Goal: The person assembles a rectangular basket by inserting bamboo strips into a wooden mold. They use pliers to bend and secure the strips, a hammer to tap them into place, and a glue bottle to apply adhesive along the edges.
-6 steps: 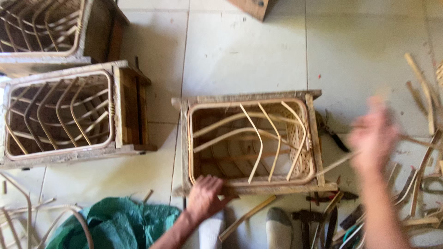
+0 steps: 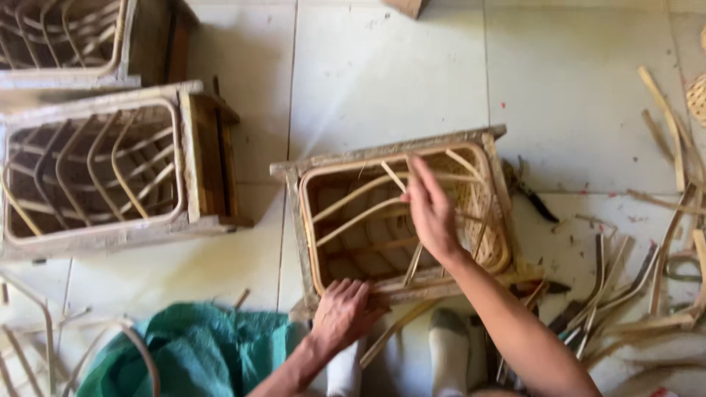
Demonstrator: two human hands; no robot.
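A wooden box frame [image 2: 294, 191] with a rattan rim and bent cane ribs lies on the tiled floor in front of me. My left hand [image 2: 342, 312] presses flat on its near edge, fingers spread. My right hand [image 2: 430, 209] reaches over the opening, its fingers on a thin cane rib [image 2: 397, 176] near the top of the frame; whether it grips the rib is unclear. Woven cane [image 2: 478, 198] covers the frame's right inner side.
Two similar cane-ribbed frames [image 2: 110, 169] lie at the left. Cut cane strips [image 2: 662, 294] and dark pliers [image 2: 529, 192] lie at the right. A green cloth [image 2: 198, 353] is bunched at the lower left. My white-socked feet [image 2: 448, 345] sit below the frame.
My right hand has moved left from the scrap pile at the right to over the frame's opening. My left hand stays on the near edge.
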